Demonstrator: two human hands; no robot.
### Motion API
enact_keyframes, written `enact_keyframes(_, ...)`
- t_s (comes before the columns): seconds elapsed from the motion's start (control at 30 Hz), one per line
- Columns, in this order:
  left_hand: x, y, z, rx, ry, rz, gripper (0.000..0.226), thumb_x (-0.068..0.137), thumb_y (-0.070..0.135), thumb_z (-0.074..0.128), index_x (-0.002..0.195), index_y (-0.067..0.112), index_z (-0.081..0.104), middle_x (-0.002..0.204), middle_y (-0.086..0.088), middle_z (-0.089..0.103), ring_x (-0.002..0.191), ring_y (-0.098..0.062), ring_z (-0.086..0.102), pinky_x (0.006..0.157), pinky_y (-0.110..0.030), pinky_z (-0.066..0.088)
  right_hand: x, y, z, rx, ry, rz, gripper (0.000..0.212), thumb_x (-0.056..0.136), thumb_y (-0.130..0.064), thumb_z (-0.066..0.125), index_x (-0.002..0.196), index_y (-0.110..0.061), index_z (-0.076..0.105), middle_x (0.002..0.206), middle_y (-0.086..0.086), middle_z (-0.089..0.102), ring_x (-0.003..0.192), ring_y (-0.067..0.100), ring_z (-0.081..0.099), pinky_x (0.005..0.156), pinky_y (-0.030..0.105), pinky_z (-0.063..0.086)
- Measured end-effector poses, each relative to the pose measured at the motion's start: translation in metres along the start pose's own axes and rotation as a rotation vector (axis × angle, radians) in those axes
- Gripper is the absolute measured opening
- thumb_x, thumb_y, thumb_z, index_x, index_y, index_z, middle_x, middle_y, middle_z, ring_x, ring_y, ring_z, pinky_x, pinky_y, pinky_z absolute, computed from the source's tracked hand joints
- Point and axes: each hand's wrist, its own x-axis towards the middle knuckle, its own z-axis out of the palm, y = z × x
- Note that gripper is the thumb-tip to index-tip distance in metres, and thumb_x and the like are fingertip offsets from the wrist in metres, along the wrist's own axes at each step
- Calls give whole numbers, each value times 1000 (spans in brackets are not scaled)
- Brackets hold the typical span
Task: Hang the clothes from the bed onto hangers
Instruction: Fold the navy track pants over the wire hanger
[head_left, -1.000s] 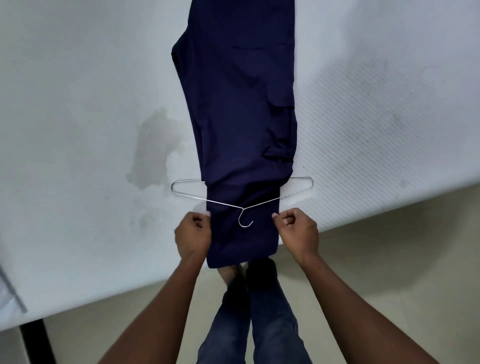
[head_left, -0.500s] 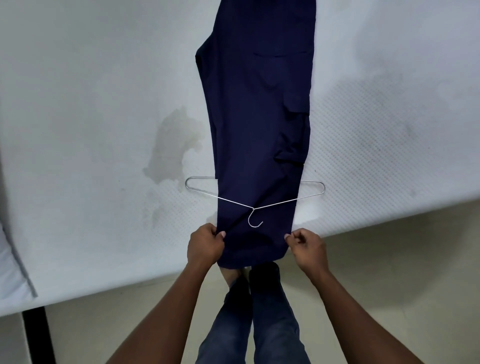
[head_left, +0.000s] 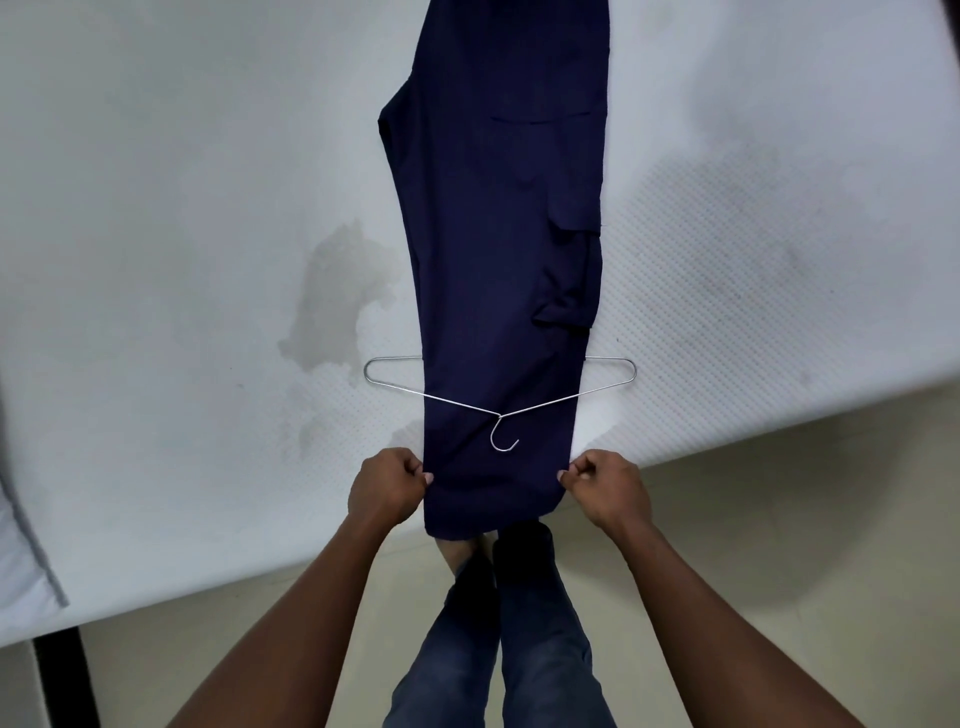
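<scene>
Left hand (head_left: 387, 486): fingers curled, pinching the left edge of the trouser leg, just on the near side of the hanger's hook.
Right hand (head_left: 605, 486): fingers curled, thumb and forefinger pinching the right edge of the leg, level with the left hand.
Change from earlier frames: one second ago both hands gripped the edges level with the hanger's hook; they now sit nearer the hem. Hanger and cloth lie much as before.
Trousers (head_left: 498, 234): navy, smooth woven cloth, folded into one long strip; flap pocket on the right side beyond the hanger, slit pocket farther off. The hem end, nearer the person than the hanger, hangs over the bed edge.
Hanger (head_left: 500, 416): thin bright wire, triangular. Sloping arms and hook lie on top of the cloth; the straight bar passes beneath it.
Bed (head_left: 156, 208): white, dimpled mattress cover under the hanger; a grey stain (head_left: 337, 306) just beyond the hanger's left end.
Floor (head_left: 779, 519): pale, on the person's side of the hanger.
</scene>
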Motion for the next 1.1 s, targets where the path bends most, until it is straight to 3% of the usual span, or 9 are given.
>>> enact_keyframes(0.1,4,-5,-4,49,28,-12,17,90,27,74,77,19,66,77,6,71,73,-13,65,58,-27,43,-1,4,-1,-120,5,23,20,90,-38,73,76,-26,67,78,-11,69,74,11,64,62,28,48)
enact_keyframes(0.17,6,-9,-7,40,46,-36,17,90,27,72,77,17,66,78,5,72,73,-14,66,60,-29,50,-4,4,-3,-147,82,-10,18,90,-35,71,75,-26,65,74,-12,66,70,10,62,62,28,47)
enact_keyframes(0.3,9,-14,-12,5,57,-25,20,90,26,65,75,15,66,70,6,73,72,-14,69,68,-32,55,-9,-12,-3,-30,197,-350,14,91,-31,72,80,-25,65,73,-14,62,67,4,58,61,28,46)
enact_keyframes(0.37,9,-15,-11,-14,54,-14,21,91,25,63,73,14,66,67,7,73,70,-14,70,67,-31,54,-11,-27,3,-42,168,-546,8,90,-30,70,87,-26,64,76,-15,61,70,6,59,64,29,50)
enact_keyframes(0.43,8,-15,-10,-15,57,-3,21,90,24,61,73,13,66,67,6,72,70,-15,68,62,-30,49,-12,-43,11,-101,68,-622,15,90,-32,69,104,-28,64,77,-15,62,78,8,61,69,30,52)
enact_keyframes(0.53,6,-17,-8,-24,76,2,19,89,23,60,75,12,66,70,2,71,71,-18,67,60,-30,46,-12,-62,27,-348,-38,-567,33,94,-39,66,123,-28,56,95,-7,69,94,20,67,80,37,55)
enact_keyframes(0.63,2,-19,-5,-69,65,-9,19,89,24,58,76,12,66,70,1,71,71,-20,69,66,-36,55,-12,-72,35,-477,-64,-455,34,99,-38,62,125,-19,52,107,5,71,100,30,68,83,38,53)
enact_keyframes(0.93,-40,-12,-17,-182,28,12,15,94,27,63,82,20,68,73,5,75,74,-16,73,78,-41,62,-40,-91,2,-508,80,-568,21,103,-20,49,122,-17,58,95,8,71,85,33,69,66,35,41)
enact_keyframes(1.1,-84,21,-64,-145,85,143,14,93,28,61,80,25,66,76,6,75,75,-15,72,78,-38,60,-81,-123,-58,-489,219,-617,18,102,-11,43,112,-19,57,91,5,71,80,32,68,62,35,39)
